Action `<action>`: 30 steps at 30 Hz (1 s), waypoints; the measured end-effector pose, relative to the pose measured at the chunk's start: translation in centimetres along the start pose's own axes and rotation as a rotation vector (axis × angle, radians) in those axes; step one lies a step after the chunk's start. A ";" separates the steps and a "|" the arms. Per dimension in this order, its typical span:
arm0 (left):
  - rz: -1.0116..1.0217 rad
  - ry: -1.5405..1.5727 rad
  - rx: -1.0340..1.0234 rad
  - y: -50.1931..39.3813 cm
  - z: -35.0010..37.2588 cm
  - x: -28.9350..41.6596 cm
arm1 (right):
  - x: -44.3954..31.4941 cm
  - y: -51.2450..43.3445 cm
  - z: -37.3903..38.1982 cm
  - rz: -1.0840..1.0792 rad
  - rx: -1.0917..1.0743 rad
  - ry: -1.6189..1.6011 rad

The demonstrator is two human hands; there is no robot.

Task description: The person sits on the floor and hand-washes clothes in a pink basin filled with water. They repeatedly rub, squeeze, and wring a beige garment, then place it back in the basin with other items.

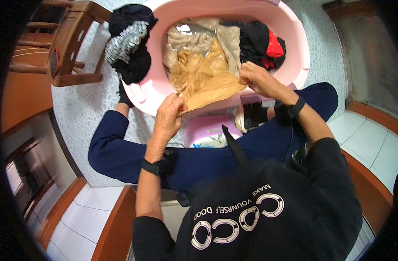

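A wet tan cloth garment (202, 70) is stretched along its near edge between my two hands. My left hand (169, 112) pinches its left corner just over the near rim of a pink plastic tub (159, 78). At the other corner, my right hand (256, 78) grips the fabric near the tub's right side. The rest of the garment trails into the tub, where a beige wet cloth (231, 42) lies in water behind it. Dark clothing (254, 39) with a red piece (274, 45) lies at the tub's right end.
Black and grey-white clothes (130, 42) are heaped on the tub's left rim. A wooden chair (78, 42) stands left of it. Between my feet sits a pink-purple basin (212, 127) with a white and blue item (212, 141) in it. A framed glass panel (368, 62) is at right.
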State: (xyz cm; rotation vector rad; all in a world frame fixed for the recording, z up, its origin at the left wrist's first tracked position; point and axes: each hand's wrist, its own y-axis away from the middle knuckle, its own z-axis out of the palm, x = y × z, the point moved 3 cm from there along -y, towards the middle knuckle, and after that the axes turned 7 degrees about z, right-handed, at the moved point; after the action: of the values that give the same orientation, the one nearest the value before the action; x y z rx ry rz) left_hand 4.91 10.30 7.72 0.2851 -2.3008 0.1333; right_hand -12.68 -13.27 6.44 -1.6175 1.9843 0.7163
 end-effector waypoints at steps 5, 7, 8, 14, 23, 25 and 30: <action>0.205 -0.101 -0.452 1.3 4.2 1.0 | 1.4 1.6 4.3 -0.034 -0.549 0.178; 0.274 -0.128 -0.485 1.3 5.3 1.2 | 2.1 2.2 5.9 0.022 -0.701 0.198; 0.312 -0.165 -0.488 1.3 5.6 1.2 | 2.3 2.4 6.3 0.038 -0.700 0.210; 0.341 -0.171 -0.524 2.0 6.2 1.5 | 2.7 3.1 6.7 0.071 -0.740 0.187; 0.119 -0.322 -0.764 5.8 5.7 2.2 | 1.1 3.9 4.9 0.009 -0.701 0.470; 0.139 -0.303 -0.753 6.1 5.5 2.2 | 0.3 4.4 4.2 0.020 -0.698 0.530; 0.105 -0.184 -0.775 5.8 5.9 2.8 | -2.2 6.0 1.1 0.033 -0.718 0.569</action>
State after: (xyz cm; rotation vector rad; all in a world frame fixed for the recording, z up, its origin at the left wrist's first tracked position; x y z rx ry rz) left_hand -2.58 14.40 5.77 -0.2317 -2.3535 -0.7440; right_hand -18.10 -9.96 7.62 -2.4224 2.2824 1.1784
